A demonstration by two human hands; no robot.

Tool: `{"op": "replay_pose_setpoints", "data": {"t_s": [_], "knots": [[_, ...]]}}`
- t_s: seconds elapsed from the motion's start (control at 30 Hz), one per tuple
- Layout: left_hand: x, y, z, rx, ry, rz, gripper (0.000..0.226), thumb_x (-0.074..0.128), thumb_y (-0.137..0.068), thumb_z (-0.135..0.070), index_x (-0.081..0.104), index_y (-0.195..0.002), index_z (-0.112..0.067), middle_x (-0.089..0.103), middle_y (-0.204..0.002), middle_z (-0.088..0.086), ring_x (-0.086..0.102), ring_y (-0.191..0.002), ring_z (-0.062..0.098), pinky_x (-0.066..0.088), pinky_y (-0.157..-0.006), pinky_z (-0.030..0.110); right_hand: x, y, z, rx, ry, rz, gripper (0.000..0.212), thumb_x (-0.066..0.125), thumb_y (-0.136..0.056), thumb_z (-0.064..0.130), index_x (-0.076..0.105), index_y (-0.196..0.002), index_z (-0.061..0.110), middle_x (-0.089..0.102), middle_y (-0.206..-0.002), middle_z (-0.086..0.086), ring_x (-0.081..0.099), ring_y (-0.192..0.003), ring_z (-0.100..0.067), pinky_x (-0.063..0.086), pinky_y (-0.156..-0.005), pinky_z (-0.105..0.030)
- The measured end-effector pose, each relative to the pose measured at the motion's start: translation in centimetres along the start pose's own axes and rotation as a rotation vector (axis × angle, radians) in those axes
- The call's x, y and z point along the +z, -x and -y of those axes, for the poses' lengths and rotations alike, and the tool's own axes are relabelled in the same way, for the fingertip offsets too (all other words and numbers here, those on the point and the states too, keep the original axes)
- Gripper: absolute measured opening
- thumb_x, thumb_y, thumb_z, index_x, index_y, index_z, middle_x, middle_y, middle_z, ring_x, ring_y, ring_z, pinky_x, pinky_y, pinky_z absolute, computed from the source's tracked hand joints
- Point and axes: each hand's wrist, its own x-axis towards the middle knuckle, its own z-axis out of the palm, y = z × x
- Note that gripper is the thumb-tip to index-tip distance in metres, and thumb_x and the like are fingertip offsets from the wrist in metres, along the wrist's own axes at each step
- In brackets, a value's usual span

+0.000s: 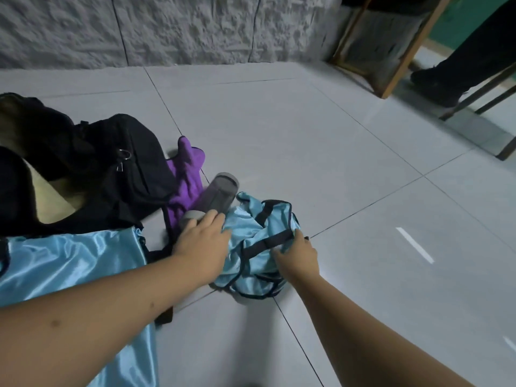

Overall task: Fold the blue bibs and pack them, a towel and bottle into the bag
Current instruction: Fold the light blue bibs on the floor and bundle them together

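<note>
A crumpled light-blue bib (pixel 251 233) with dark trim lies on the tiled floor in front of me. My left hand (pixel 202 238) rests on its left edge, fingers reaching toward the grey bottle (pixel 219 194) lying on its side. My right hand (pixel 297 256) pinches the bib's dark trim at its right side. A second blue bib (pixel 67 263) lies spread flat at the lower left, partly under my left forearm. A purple towel (pixel 185 177) sits crumpled between the bottle and the open black bag (pixel 111 169) at the left.
A rough white wall runs along the back. At the upper right stand a wooden frame (pixel 391 51) and a chair leg, with a person's dark shoe and leg (pixel 438 82) beside them. Grey floor tiles (pixel 335 152) stretch to the right.
</note>
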Motion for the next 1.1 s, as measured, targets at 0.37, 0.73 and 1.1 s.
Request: {"op": "replay_pose_setpoints", "data": {"t_s": [0.37, 0.73, 1.1], "knots": [[-1.0, 0.0, -1.1, 0.053, 0.446, -0.114, 0.062, 0.059, -0.093, -0.052, 0.05, -0.145, -0.02, 0.052, -0.147, 0.0, 0.041, -0.14, 0.024, 0.026, -0.123, 0.04, -1.9, 1.5, 3.2, -0.118, -0.436, -0.07, 0.021, 0.057, -0.079, 0.011, 0.075, -0.087, 0.019, 0.069, -0.069, 0.0, 0.066, -0.066, -0.02, 0.061, -0.069, -0.04], [-12.9, -1.8, 0.9, -0.19, 1.289, -0.014, 0.017, 0.064, -0.077, -0.017, 0.074, -0.082, -0.029, 0.075, -0.077, 0.005, 0.066, -0.071, 0.022, 0.051, -0.067, 0.033, -12.2, 6.5, 12.8, -0.575, -0.608, -0.204, 0.012, 0.062, -0.077, 0.025, 0.067, -0.083, 0.016, 0.068, -0.075, 0.004, 0.064, -0.07, -0.014, 0.054, -0.065, -0.033], [-26.8, 6.0, 8.0, -0.199, 1.509, -0.168, 0.017, 0.074, -0.092, -0.017, 0.075, -0.102, -0.003, 0.078, -0.099, 0.017, 0.076, -0.093, 0.036, 0.059, -0.088, 0.047, -14.0, 12.4, 15.4, -0.526, -0.534, 0.102, 0.017, 0.064, -0.087, 0.018, 0.072, -0.09, 0.004, 0.074, -0.083, -0.023, 0.069, -0.069, -0.032, 0.058, -0.071, -0.06]]}}
